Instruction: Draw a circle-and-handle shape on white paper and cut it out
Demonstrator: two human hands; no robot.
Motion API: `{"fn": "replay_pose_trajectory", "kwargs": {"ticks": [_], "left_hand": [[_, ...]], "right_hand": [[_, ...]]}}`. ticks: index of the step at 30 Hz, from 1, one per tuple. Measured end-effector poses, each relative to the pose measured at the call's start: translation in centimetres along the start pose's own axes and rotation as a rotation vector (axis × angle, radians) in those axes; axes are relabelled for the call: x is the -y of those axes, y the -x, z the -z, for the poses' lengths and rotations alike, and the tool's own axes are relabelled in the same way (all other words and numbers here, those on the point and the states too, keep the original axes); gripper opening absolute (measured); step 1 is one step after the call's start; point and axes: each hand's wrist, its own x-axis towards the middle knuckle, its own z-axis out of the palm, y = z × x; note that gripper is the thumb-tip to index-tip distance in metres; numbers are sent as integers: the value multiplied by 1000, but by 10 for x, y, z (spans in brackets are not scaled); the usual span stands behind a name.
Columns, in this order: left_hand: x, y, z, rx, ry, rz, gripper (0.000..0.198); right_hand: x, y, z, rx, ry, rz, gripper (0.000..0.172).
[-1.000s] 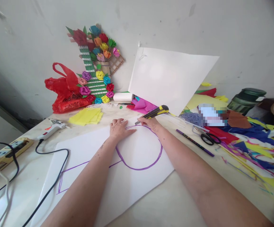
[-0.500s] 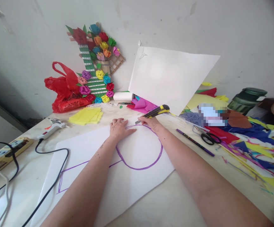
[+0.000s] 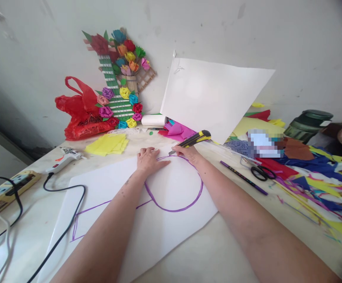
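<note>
A white board (image 3: 171, 236) lies on the table, marked with a purple circle outline (image 3: 179, 211) and a long straight-sided shape joined to its left. My left hand (image 3: 150, 160) rests flat on the board at the circle's upper left, fingers spread. Gripped in my right hand (image 3: 186, 153) is a yellow and black utility knife (image 3: 198, 137). Its blade tip meets the board at the top of the circle line, just right of my left fingertips. My right fingers partly hide the knife's front end.
A glue gun (image 3: 66, 160) with its black cord crosses the left side, near a power strip (image 3: 14, 184). Yellow paper sheets (image 3: 107, 144) lie behind. At right are a purple pen (image 3: 243, 177), black scissors (image 3: 263, 173) and coloured scraps (image 3: 312, 184). A white sheet (image 3: 212, 94) leans on the wall.
The utility knife's rear end has tilted very slightly to the left. Otherwise both hands and the board hold the same place.
</note>
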Motion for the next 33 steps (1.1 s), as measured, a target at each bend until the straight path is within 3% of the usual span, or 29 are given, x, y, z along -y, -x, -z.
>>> {"fn": "replay_pose_trajectory", "kwargs": {"ticks": [19,33], "left_hand": [[-1,-1,1,17,-15,11,73],[1,-1,-2,-5,-11,-3,75]], "right_hand": [[-1,0,-1,6,75,-3,25],[14,3,-7,70,224,38,24]]}}
